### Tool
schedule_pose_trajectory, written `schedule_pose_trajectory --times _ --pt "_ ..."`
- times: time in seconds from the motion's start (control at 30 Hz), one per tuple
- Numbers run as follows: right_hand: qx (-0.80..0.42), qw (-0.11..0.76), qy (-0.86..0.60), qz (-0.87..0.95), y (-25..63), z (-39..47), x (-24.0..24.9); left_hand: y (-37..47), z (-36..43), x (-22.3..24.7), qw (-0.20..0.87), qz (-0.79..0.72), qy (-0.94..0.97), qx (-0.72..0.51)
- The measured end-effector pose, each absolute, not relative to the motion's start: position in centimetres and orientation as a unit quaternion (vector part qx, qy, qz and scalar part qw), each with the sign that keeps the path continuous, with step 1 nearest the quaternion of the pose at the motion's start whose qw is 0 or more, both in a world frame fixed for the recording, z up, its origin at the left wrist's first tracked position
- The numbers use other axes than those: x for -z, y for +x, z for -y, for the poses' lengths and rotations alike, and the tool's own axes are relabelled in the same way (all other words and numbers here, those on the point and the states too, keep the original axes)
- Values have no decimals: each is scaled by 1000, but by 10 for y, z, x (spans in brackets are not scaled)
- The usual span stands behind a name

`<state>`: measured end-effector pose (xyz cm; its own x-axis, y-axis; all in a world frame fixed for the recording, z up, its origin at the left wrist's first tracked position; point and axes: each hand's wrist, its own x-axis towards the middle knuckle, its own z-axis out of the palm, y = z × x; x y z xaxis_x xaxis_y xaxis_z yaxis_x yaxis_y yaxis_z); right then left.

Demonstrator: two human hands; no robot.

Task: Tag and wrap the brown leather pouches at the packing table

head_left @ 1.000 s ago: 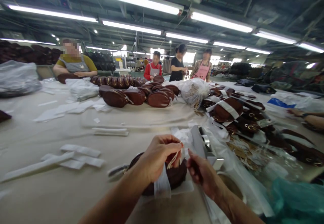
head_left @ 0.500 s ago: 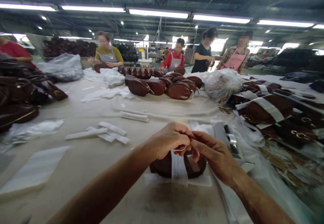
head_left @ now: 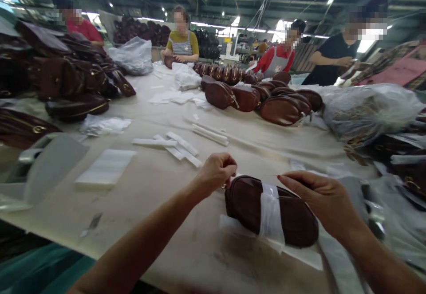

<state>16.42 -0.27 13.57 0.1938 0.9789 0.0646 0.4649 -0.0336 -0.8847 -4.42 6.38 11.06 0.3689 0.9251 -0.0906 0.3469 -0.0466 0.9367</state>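
Observation:
A dark brown leather bag (head_left: 296, 216) lies in front of me with a white wrap band (head_left: 271, 209) around its middle. White strips (head_left: 304, 256) stick out from under it. My left hand (head_left: 216, 174) is closed in a pinch at the bag's left end. A small gold metal ring (head_left: 224, 186) shows just below its fingers; what they hold is hidden. Above the bag's right half is my right hand (head_left: 319, 196), thumb and forefinger pressed together. A tiny orange-red spot shows at their tips, too small to name.
White foam strips (head_left: 173, 145) and a white sheet stack (head_left: 106, 167) lie to the left. Brown bags (head_left: 281, 107) are lined up across the table, with more piled at left (head_left: 76, 103). Tape dispensers (head_left: 33, 165) stand at both sides. Several co-workers stand beyond.
My hands, together over the bag before, have moved apart, the left to the bag's left end and the right to its right. The view has turned left, and more of the bag shows.

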Motion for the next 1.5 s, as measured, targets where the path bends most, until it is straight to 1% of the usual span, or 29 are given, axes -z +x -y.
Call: schedule_pose_trajectory --times 0.1,0.2,0.27,0.37,0.53,0.6,0.67,0.77,1.0,1.27,1.5 --pt "-272 366 -651 607 159 -10 -128 -65 -60 -64 432 -538 678 -253" --pt "-241 321 -640 655 149 -23 -117 -67 -55 -26 397 -555 684 -261" --pt "-214 286 -622 696 141 -33 -109 -62 -54 -9 389 -544 692 -272" --pt "-176 204 -595 757 129 -48 -100 -55 -57 6 390 -528 697 -288" --pt "-150 24 -586 796 112 -70 -89 -52 -60 22 407 -543 666 -311" --pt "-145 -28 -576 804 107 -77 -85 -52 -59 26 417 -547 652 -320" --pt "-141 -60 -564 811 105 -82 -80 -52 -59 28 428 -541 648 -324" --pt "-161 -88 -548 816 104 -87 -76 -52 -60 26 439 -528 653 -319" --pt "-208 -119 -522 819 97 -93 -75 -56 -65 20 451 -496 687 -280" --pt "-208 -189 -499 819 81 -102 -78 -65 -73 10 491 -470 698 -225" --pt "-215 -208 -492 818 78 -104 -77 -70 -73 7 527 -455 687 -208"
